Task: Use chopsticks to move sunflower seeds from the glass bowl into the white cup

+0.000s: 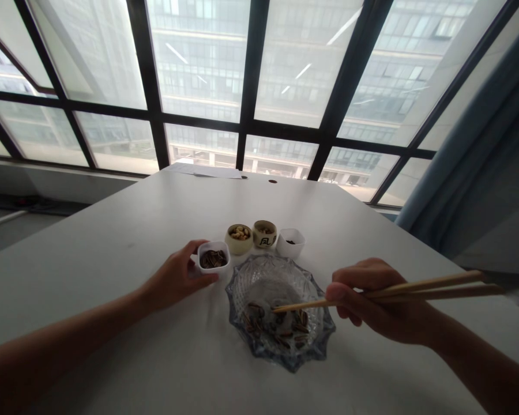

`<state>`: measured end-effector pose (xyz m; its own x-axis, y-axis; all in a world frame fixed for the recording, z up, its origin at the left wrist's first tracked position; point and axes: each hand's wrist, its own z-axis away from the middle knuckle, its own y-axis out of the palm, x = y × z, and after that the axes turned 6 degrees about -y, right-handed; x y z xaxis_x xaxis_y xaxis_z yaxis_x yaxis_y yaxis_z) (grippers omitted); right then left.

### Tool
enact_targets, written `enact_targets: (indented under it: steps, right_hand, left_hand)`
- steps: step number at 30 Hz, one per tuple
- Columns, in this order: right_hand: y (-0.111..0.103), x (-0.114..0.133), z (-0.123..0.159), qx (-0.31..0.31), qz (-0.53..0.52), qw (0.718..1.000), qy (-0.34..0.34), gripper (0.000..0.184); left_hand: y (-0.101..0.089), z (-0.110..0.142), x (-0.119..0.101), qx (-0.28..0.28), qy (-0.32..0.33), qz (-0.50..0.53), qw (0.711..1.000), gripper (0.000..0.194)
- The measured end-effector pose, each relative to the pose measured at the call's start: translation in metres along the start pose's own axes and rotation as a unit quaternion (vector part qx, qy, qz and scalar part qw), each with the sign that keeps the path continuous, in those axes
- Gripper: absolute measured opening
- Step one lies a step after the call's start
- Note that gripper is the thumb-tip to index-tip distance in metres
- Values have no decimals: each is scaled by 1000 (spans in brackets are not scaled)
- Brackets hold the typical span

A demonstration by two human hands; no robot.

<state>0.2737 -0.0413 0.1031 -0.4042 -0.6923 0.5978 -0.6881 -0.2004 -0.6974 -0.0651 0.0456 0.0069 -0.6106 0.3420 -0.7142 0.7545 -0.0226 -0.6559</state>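
My left hand (179, 276) is closed around the side of a small white square cup (225, 268), which holds dark striped sunflower seeds (213, 259). In my right hand (376, 300) is a pair of wooden chopsticks (428, 286), their tips over a scalloped clear glass bowl (285, 360). Several sunflower seeds (301, 329) lie in the bottom of that bowl. Whether the tips pinch a seed I cannot tell. Behind the bowl stand a cream cup (239, 246) of pale nuts, a cup with a dark character (266, 237), and a second white cup (290, 249) with a few dark bits.
Everything stands on a white table (134, 230). Sheets of paper (207, 171) lie at its far edge, near two round cable holes. Beyond is a wall of windows with dark frames (285, 131). A blue-grey curtain (467, 150) hangs at the right.
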Motion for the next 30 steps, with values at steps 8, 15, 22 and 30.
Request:
enact_targets:
  steps: [8,15,22,30]
  right_hand:
    - [-1,-7,-1,-122,-68,986,91,49]
    - [-2,-26,-3,-194,-111,961,164,52]
    - [-1,-24,-3,-182,-100,965,161,52]
    - [16,-17,-5,-94,-68,987,115,47]
  left_hand:
    - [2,0,4,1,-3,2,1000,67]
    - [1,1,0,1,5,18,1000,63]
    - [1,1,3,-1,4,20,1000,64]
    - [1,0,3,0,1,15,1000,64]
